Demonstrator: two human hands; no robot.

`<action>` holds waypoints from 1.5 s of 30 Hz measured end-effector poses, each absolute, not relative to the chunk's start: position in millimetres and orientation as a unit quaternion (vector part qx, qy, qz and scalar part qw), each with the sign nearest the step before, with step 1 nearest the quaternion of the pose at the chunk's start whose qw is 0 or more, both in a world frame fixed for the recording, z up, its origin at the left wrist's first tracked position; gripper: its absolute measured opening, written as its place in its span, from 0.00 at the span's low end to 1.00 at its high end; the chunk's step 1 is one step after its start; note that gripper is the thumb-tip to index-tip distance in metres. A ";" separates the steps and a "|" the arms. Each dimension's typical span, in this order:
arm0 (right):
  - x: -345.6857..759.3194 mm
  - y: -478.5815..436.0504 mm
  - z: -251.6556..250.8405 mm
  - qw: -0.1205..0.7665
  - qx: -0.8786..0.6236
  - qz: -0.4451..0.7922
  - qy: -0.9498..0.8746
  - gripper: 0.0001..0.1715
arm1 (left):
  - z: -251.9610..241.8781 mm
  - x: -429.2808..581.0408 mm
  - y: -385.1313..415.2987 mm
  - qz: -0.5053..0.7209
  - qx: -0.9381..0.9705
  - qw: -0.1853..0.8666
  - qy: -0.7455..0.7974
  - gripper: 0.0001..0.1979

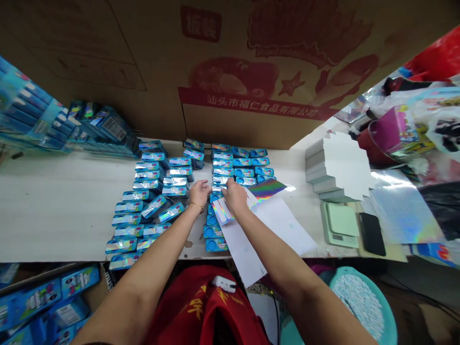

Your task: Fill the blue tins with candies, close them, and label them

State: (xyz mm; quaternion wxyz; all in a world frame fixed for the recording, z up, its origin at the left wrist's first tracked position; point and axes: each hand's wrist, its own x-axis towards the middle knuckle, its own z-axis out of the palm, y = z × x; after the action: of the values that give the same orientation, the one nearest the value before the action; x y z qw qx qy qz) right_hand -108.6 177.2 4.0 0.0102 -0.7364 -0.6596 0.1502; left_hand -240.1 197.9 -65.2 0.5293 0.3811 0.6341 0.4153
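Note:
My left hand (pixel 200 193) and my right hand (pixel 235 196) face each other over the top of a blue box in the column of small boxes. Between their closed fingertips a pale, shiny sticker strip (pixel 217 189) lies across that box. Sticker sheets (pixel 283 223), white with rainbow-shiny parts, spread under my right hand and forearm and over some boxes; whether that hand also grips them is hidden. To the left stand blue boxes (pixel 126 206) with shiny strips on their tops. Nearest the front edge, some boxes (pixel 216 245) show bare round marks.
A large cardboard carton (pixel 230 110) walls off the back. On the right are a stack of white cards (pixel 347 165), a pale green scale (pixel 340 223) and a black phone (pixel 372 233). A turquoise tub (pixel 390 306) and a carton of blue packs (pixel 43 302) stand below the table edge.

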 end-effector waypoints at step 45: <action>27.4 152.1 17.3 0.052 -0.618 0.099 -0.779 0.17 | -10.9 -153.5 169.2 0.259 0.660 0.414 0.571 0.08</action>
State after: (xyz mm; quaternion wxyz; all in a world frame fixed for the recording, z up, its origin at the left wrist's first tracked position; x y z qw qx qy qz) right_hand 27.4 152.1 17.3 0.0522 -0.6176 -0.7785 0.0989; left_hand -153.5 169.2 -10.9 0.4139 0.6596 0.5714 0.2591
